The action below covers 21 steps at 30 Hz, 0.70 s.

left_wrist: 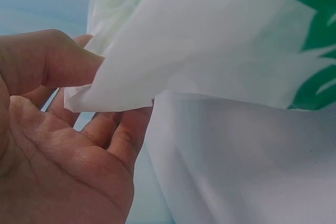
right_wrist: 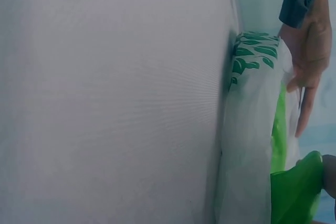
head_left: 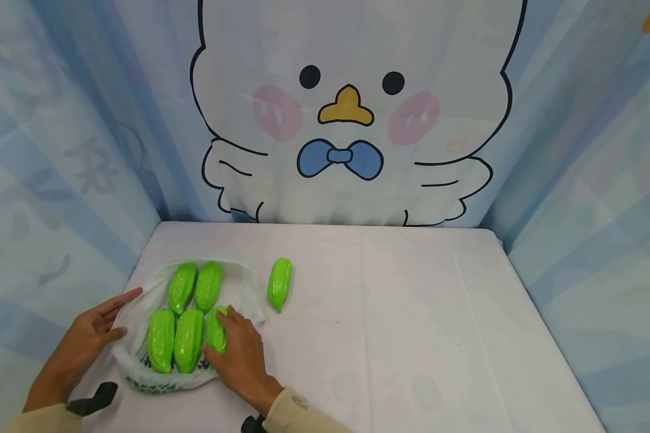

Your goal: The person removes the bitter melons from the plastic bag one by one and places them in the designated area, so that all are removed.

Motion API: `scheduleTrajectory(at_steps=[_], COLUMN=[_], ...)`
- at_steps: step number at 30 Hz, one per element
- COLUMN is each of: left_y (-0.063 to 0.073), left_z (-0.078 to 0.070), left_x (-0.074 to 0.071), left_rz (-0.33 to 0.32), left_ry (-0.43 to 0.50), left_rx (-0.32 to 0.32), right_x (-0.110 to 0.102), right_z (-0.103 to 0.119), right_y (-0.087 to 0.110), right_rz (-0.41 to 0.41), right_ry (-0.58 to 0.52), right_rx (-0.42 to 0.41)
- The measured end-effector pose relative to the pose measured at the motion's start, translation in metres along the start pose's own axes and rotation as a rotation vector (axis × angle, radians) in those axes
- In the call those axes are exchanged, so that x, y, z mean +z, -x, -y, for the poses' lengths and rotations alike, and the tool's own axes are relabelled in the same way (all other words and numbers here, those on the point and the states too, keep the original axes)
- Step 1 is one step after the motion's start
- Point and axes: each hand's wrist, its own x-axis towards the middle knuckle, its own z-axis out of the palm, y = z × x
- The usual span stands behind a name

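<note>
Several glossy green ridged fruits, star-fruit-like (head_left: 182,287), lie in two rows inside a white plastic bag (head_left: 244,279) with green leaf print. My left hand (head_left: 89,331) is at the bag's left side. In the left wrist view its thumb and fingers pinch the bag's edge (left_wrist: 113,90). My right hand (head_left: 244,355) reaches over the bag's right side and grips one green fruit (head_left: 215,331) between thumb and fingers. The right wrist view shows that fruit (right_wrist: 296,192) at the bag's mouth; most of the hand is out of that frame.
Another green fruit (head_left: 279,284) lies by itself on the white-covered table (head_left: 411,319), right of the bag. Pale blue curtains (head_left: 59,150) surround the table on the left, back and right. A dark wrist strap (head_left: 94,400) shows at the left sleeve.
</note>
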Motion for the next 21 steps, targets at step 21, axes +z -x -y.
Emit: scheduleTrajectory(at_steps=[21], left_y=[0.0], left_z=[-0.001], left_x=[0.002], left_rz=[0.008], left_ry=[-0.037], left_rx=[0.008], right_x=[-0.037], right_z=[0.003], right_y=[-0.006], right_rz=[-0.212], right_ry=[-0.154], right_rx=[-0.036])
